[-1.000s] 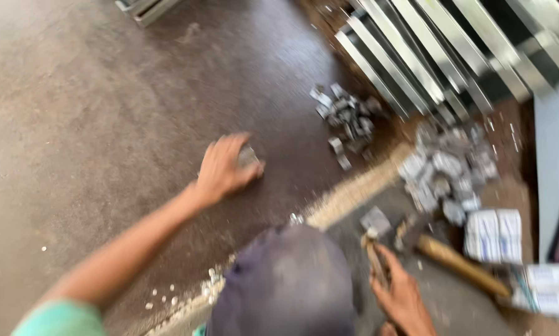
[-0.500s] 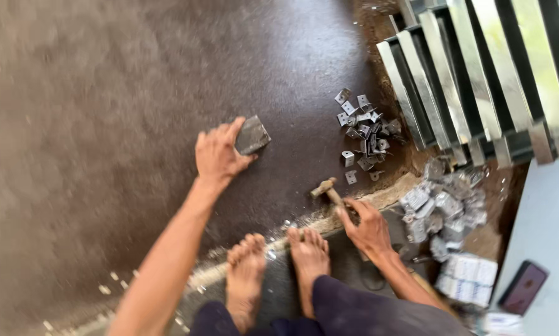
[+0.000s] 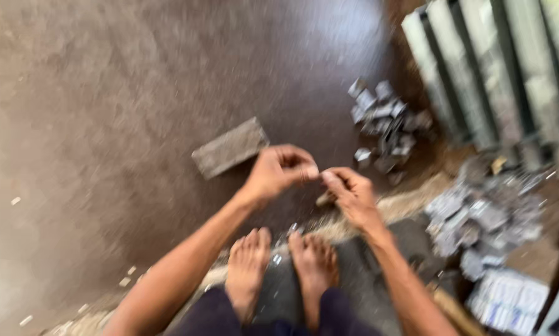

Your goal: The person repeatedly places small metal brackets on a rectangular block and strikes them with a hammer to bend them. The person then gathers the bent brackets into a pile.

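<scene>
Whole view motion-blurred. Left hand [image 3: 278,174] and right hand [image 3: 351,196] meet fingertip to fingertip; item pinched between them too small, too smeared to identify. Grey metal pieces [image 3: 385,127] on floor reduced to shapeless patches. Slatted frame [image 3: 497,68] cut by top and right edges. White packets [image 3: 508,302] cropped at bottom edge.

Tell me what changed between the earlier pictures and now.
The left hand let go of the grey block, which now lies alone on the floor, and came in to meet the right hand in front of the feet. The right hand no longer clearly grips the hammer; blur hides what the fingers pinch. The piles of small metal pieces stayed put.
</scene>
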